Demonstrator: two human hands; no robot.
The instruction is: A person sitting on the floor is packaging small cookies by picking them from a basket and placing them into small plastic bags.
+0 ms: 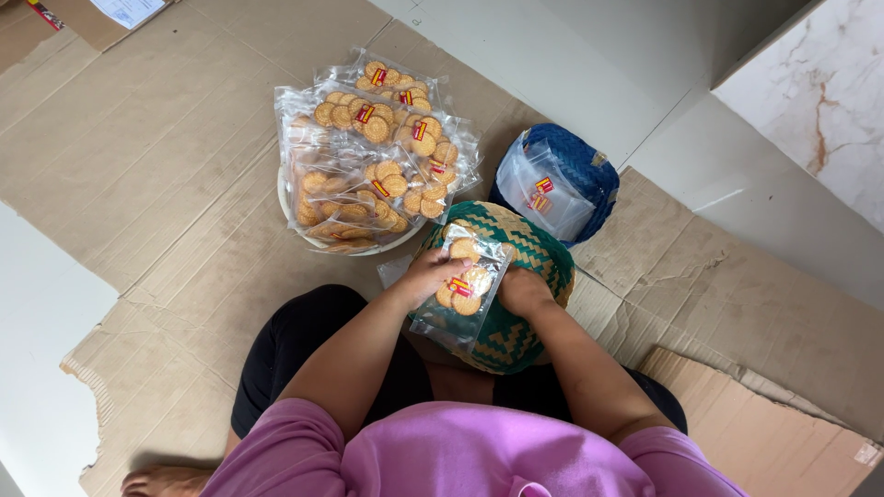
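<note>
Pink shirt (460, 456) nearest, filling near edge, black trousers (304, 350) just beyond, bare foot (166, 480) at near left. Flattened cardboard sheets (157, 156) spread over most of floor, pale tile (571, 55) showing far right. White dish (304, 235) far centre, heaped with a pile of sealed biscuit bags (373, 152), round golden biscuits inside, red-and-yellow stickers on each. Green-and-cream woven basket (529, 253) on lap, near of pile, partly hidden by hands. Blue woven basket (580, 166) just right of pile, far of green one, holding empty clear bags (543, 189) with same stickers. Clear biscuit bag (465, 285) held over green basket between both hands, a few biscuits inside, sticker facing up. Left hand (425, 276) gripping bag's left edge, fingers curled over plastic. Right hand (523, 293) closed at bag's right edge, resting against basket; finger contact with bag mostly hidden. Both forearms bare, converging from near edge. Paper sheet (129, 9) at far left corner on cardboard.
</note>
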